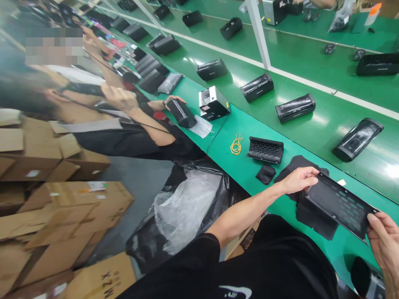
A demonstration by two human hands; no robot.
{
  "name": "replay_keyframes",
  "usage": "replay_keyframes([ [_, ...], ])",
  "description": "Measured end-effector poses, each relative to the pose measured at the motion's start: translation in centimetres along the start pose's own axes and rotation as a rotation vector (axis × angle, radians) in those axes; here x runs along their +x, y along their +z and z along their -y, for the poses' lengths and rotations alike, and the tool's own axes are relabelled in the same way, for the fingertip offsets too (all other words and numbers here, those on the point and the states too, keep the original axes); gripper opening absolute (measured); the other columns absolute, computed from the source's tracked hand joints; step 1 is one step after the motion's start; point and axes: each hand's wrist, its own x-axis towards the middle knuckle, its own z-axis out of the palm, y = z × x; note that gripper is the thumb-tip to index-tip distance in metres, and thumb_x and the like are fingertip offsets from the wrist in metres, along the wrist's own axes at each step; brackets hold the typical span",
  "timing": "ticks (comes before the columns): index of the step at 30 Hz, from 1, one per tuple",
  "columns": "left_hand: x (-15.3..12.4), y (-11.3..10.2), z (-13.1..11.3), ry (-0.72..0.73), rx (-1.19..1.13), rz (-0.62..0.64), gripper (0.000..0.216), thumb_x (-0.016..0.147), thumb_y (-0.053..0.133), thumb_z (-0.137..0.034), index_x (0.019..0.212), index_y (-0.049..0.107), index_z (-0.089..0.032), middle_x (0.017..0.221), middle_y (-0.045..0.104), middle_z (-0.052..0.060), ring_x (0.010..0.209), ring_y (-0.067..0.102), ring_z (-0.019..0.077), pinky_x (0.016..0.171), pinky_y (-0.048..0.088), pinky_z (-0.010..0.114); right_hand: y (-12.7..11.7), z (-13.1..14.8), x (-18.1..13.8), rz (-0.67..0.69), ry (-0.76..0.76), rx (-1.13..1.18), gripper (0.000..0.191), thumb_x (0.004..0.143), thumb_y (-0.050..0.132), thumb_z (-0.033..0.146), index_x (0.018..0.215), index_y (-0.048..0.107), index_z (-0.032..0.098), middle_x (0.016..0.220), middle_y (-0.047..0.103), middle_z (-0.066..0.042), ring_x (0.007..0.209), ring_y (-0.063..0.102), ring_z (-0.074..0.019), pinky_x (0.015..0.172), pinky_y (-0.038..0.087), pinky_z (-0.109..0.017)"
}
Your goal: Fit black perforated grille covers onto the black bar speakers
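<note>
Between my two hands is a black perforated speaker panel (339, 205), its oval holes showing under a thin dark sheet. My left hand (301, 179) grips its left end, thumb on top. The right end is pinched by my right hand (383, 228), near the frame's edge. Below the panel lie black fabric sheets (314, 218) on the green bench. To the left sit another perforated panel (266, 150), a small black fabric stack (266, 173) and a loop of yellow cord (236, 144).
Several black speaker housings (295, 109) stand along the green conveyor (327, 137). A white and black dispenser box (214, 102) is on the bench. Co-workers (124, 120) sit at left, one holding a speaker (181, 113). Cardboard boxes (75, 220) and a plastic-lined bag (187, 207) stand on the floor.
</note>
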Motion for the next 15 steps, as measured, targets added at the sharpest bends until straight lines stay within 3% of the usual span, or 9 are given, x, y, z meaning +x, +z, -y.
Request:
replay_keyframes([
  [5,0.6,-0.6,0.7,-0.011,-0.039,-0.022,0.052,0.077,0.089,-0.049,0.107,0.066,-0.013,0.072,0.060,-0.006,0.062,0.050,0.0067,0.064,0.040,0.024,-0.2,-0.4,0.5,0.029,-0.014,0.015,0.056,0.054,0.105,0.044,0.090,0.069,0.022,0.074,0.064,0.003,0.058,0.054,-0.0086,0.055,0.050,-0.017],
  [9,1.4,-0.8,2.6,-0.010,-0.367,0.030,0.078,0.069,0.091,-0.066,0.123,0.067,-0.015,0.085,0.069,0.000,0.065,0.059,0.0103,0.066,0.046,0.026,0.2,-0.6,1.2,0.051,0.038,0.054,0.052,0.060,0.102,0.042,0.094,0.066,0.024,0.066,0.058,0.006,0.051,0.049,-0.0088,0.053,0.050,-0.021],
  [12,2.2,0.5,3.8,0.076,-0.659,0.185,0.102,0.049,0.097,-0.073,0.131,0.068,-0.019,0.115,0.074,0.012,0.095,0.071,0.0225,0.085,0.054,0.036,1.5,-0.7,1.5,0.049,0.061,0.096,0.051,0.061,0.101,0.042,0.093,0.065,0.026,0.064,0.057,0.007,0.055,0.056,-0.0128,0.058,0.054,-0.026],
  [15,3.2,2.5,4.2,0.135,-0.714,0.279,0.093,0.045,0.106,-0.054,0.125,0.073,-0.018,0.121,0.075,0.014,0.115,0.070,0.0292,0.104,0.050,0.042,2.9,-0.6,1.8,0.139,-0.064,0.049,0.043,0.071,0.096,0.046,0.092,0.064,0.027,0.071,0.061,0.005,0.059,0.059,-0.0141,0.060,0.055,-0.027],
])
